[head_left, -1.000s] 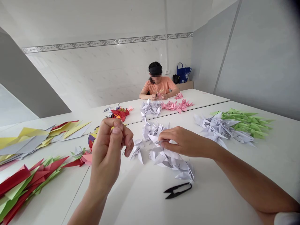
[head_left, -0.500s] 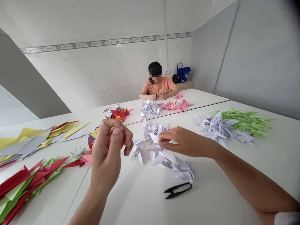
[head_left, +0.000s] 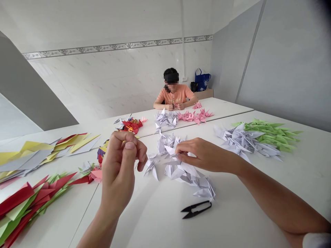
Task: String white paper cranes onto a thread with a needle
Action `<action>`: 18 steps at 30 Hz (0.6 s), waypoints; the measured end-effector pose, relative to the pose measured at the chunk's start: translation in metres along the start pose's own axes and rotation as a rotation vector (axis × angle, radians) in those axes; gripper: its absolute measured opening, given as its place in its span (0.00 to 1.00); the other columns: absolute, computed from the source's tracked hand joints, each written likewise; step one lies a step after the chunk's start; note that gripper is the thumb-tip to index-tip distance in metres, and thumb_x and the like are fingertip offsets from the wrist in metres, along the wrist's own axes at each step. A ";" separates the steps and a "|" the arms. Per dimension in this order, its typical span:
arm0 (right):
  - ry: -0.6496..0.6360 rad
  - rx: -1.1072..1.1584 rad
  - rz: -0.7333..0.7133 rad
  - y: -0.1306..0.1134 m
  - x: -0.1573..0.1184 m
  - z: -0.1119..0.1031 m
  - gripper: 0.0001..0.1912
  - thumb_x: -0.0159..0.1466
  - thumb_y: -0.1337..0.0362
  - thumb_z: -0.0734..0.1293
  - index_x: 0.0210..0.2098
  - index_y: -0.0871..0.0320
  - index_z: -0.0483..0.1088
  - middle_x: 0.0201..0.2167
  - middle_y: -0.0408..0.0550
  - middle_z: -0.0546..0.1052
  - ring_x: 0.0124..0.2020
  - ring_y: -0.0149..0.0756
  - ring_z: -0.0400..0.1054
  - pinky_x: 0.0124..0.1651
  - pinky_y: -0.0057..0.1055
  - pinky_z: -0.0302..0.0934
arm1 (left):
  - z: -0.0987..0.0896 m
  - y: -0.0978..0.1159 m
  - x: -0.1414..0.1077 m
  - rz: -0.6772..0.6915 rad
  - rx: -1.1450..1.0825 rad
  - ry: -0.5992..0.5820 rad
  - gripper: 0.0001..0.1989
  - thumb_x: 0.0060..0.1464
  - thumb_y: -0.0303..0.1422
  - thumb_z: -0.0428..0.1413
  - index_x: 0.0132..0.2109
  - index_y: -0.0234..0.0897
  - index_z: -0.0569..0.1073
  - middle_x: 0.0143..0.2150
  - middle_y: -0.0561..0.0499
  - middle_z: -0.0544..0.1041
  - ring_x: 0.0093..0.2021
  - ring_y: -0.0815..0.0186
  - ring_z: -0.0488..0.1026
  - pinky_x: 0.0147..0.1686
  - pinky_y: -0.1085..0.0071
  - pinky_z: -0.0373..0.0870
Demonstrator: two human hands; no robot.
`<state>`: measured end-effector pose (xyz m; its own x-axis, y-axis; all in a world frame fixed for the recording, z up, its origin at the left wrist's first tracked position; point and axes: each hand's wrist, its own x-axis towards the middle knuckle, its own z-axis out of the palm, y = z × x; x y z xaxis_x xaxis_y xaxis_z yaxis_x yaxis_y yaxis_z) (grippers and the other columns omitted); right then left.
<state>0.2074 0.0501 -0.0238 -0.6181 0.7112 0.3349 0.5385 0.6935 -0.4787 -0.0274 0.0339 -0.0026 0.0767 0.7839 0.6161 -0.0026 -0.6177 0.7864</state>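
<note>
My left hand (head_left: 120, 168) is raised over the table, thumb pressed to curled fingers. Anything thin in that pinch is too small to make out. My right hand (head_left: 195, 153) pinches a white folded paper crane (head_left: 170, 150) by its edge. Below it trails a row of white paper cranes (head_left: 188, 174), lying across the table and apparently joined together. A separate white crane (head_left: 152, 167) lies between my two hands. Behind them sits another cluster of white cranes (head_left: 165, 140). Black thread snips (head_left: 196, 209) rest near the end of the row.
Green cranes (head_left: 274, 134) and a white pile (head_left: 240, 137) lie at right. Folded red and green papers (head_left: 33, 199) and yellow and grey ones (head_left: 33, 155) cover the left. Across the table, a person (head_left: 176, 94) handles pink cranes (head_left: 193, 116) near a blue bag (head_left: 202, 81).
My right hand has shifted very slightly right and up, and the row of white cranes has moved a little with it. My left hand keeps its pinch almost in place.
</note>
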 end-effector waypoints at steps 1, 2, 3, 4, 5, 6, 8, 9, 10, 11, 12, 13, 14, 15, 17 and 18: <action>0.004 0.001 -0.001 0.000 0.000 0.000 0.15 0.75 0.61 0.58 0.31 0.57 0.63 0.29 0.40 0.70 0.30 0.30 0.60 0.36 0.30 0.51 | 0.000 0.000 0.000 0.001 0.002 -0.002 0.08 0.70 0.35 0.51 0.39 0.42 0.65 0.26 0.56 0.65 0.24 0.70 0.60 0.22 0.74 0.59; 0.007 0.002 -0.001 0.000 0.000 0.000 0.15 0.75 0.61 0.58 0.31 0.57 0.63 0.29 0.40 0.70 0.29 0.29 0.60 0.36 0.30 0.51 | 0.000 0.000 0.000 0.001 0.005 -0.003 0.08 0.70 0.35 0.51 0.39 0.42 0.65 0.26 0.56 0.65 0.25 0.70 0.60 0.22 0.74 0.59; 0.011 0.003 -0.001 0.000 0.000 -0.001 0.15 0.75 0.61 0.58 0.31 0.57 0.63 0.29 0.40 0.70 0.29 0.29 0.60 0.36 0.30 0.51 | 0.000 0.000 0.000 0.003 0.008 -0.004 0.08 0.70 0.36 0.51 0.39 0.42 0.65 0.26 0.55 0.65 0.25 0.70 0.60 0.22 0.73 0.59; 0.012 0.005 -0.001 0.000 0.000 -0.001 0.15 0.75 0.61 0.57 0.31 0.57 0.63 0.29 0.40 0.70 0.29 0.29 0.60 0.36 0.30 0.51 | 0.000 0.000 0.000 0.002 0.009 -0.004 0.08 0.70 0.36 0.51 0.39 0.42 0.65 0.26 0.55 0.64 0.25 0.70 0.60 0.22 0.73 0.59; 0.012 0.005 0.000 0.000 0.000 -0.001 0.15 0.75 0.61 0.57 0.31 0.57 0.63 0.29 0.40 0.70 0.29 0.29 0.60 0.36 0.30 0.51 | 0.000 0.000 0.000 0.002 0.010 -0.003 0.08 0.70 0.36 0.51 0.39 0.42 0.65 0.26 0.55 0.64 0.25 0.70 0.60 0.22 0.73 0.59; 0.010 0.004 0.002 0.000 0.000 -0.001 0.15 0.75 0.61 0.57 0.32 0.57 0.63 0.29 0.40 0.70 0.30 0.29 0.60 0.36 0.30 0.51 | 0.000 -0.001 0.000 0.002 0.010 -0.003 0.08 0.70 0.36 0.51 0.39 0.42 0.65 0.26 0.55 0.64 0.25 0.70 0.60 0.22 0.73 0.59; 0.006 0.000 0.003 0.000 0.000 -0.001 0.15 0.75 0.61 0.57 0.32 0.57 0.64 0.29 0.40 0.71 0.30 0.30 0.60 0.37 0.30 0.51 | 0.001 0.000 -0.001 0.006 0.015 0.003 0.08 0.70 0.36 0.51 0.38 0.42 0.65 0.26 0.55 0.64 0.25 0.69 0.60 0.22 0.73 0.58; 0.003 -0.002 0.004 0.000 0.000 -0.002 0.15 0.75 0.61 0.58 0.32 0.57 0.64 0.29 0.40 0.71 0.30 0.30 0.61 0.37 0.31 0.51 | 0.001 0.000 -0.001 0.013 0.016 0.009 0.08 0.70 0.36 0.51 0.38 0.43 0.65 0.27 0.55 0.64 0.25 0.69 0.61 0.22 0.72 0.58; 0.002 -0.004 0.005 0.000 0.000 -0.002 0.15 0.75 0.61 0.58 0.32 0.57 0.65 0.30 0.41 0.71 0.30 0.30 0.61 0.37 0.31 0.51 | 0.001 0.000 -0.001 0.021 0.017 0.013 0.08 0.70 0.36 0.51 0.39 0.43 0.65 0.27 0.55 0.64 0.25 0.69 0.61 0.22 0.72 0.58; 0.001 -0.005 0.007 0.000 0.000 -0.002 0.15 0.75 0.60 0.58 0.32 0.57 0.65 0.30 0.41 0.72 0.30 0.30 0.61 0.37 0.31 0.51 | 0.001 0.000 -0.002 0.028 0.017 0.018 0.08 0.69 0.36 0.51 0.39 0.43 0.65 0.27 0.55 0.64 0.26 0.69 0.61 0.22 0.72 0.58; -0.001 -0.003 0.010 0.000 -0.001 -0.002 0.15 0.75 0.60 0.58 0.33 0.57 0.65 0.30 0.41 0.72 0.30 0.31 0.61 0.37 0.31 0.52 | 0.002 0.000 -0.002 0.034 0.016 0.022 0.08 0.69 0.36 0.51 0.39 0.43 0.65 0.27 0.55 0.63 0.26 0.69 0.61 0.22 0.72 0.58; -0.004 -0.001 0.013 0.000 -0.001 -0.002 0.14 0.75 0.60 0.58 0.33 0.57 0.66 0.30 0.41 0.72 0.30 0.31 0.62 0.37 0.31 0.52 | 0.002 0.000 -0.002 0.040 0.017 0.023 0.08 0.69 0.36 0.51 0.39 0.43 0.65 0.27 0.55 0.63 0.26 0.69 0.62 0.22 0.71 0.58; -0.007 0.003 0.015 0.000 -0.001 -0.002 0.14 0.74 0.60 0.58 0.34 0.57 0.66 0.31 0.41 0.73 0.31 0.31 0.62 0.37 0.31 0.52 | 0.002 0.000 -0.002 0.045 0.018 0.020 0.08 0.69 0.36 0.51 0.39 0.43 0.65 0.27 0.55 0.64 0.26 0.69 0.62 0.22 0.71 0.58; -0.012 0.007 0.017 0.000 -0.001 -0.002 0.13 0.74 0.61 0.58 0.34 0.57 0.67 0.31 0.41 0.74 0.31 0.31 0.63 0.37 0.31 0.52 | 0.002 0.000 -0.001 0.045 0.021 0.016 0.07 0.70 0.36 0.51 0.39 0.43 0.65 0.27 0.55 0.64 0.26 0.69 0.62 0.22 0.71 0.58; -0.020 0.010 0.021 0.000 -0.001 -0.002 0.12 0.74 0.61 0.58 0.36 0.57 0.68 0.32 0.42 0.75 0.31 0.31 0.64 0.37 0.30 0.52 | 0.003 -0.001 -0.001 0.057 0.027 0.006 0.08 0.70 0.35 0.50 0.39 0.43 0.65 0.27 0.55 0.64 0.25 0.69 0.62 0.22 0.71 0.58; -0.021 0.008 0.022 0.000 -0.001 -0.002 0.12 0.74 0.61 0.58 0.36 0.57 0.68 0.32 0.42 0.75 0.31 0.31 0.64 0.37 0.30 0.52 | 0.003 -0.001 -0.001 0.063 0.029 0.000 0.08 0.70 0.35 0.50 0.39 0.42 0.64 0.27 0.56 0.65 0.25 0.69 0.62 0.23 0.71 0.58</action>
<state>0.2093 0.0501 -0.0221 -0.6178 0.7238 0.3074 0.5476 0.6766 -0.4923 -0.0250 0.0336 -0.0043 0.0774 0.7435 0.6643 0.0214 -0.6674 0.7444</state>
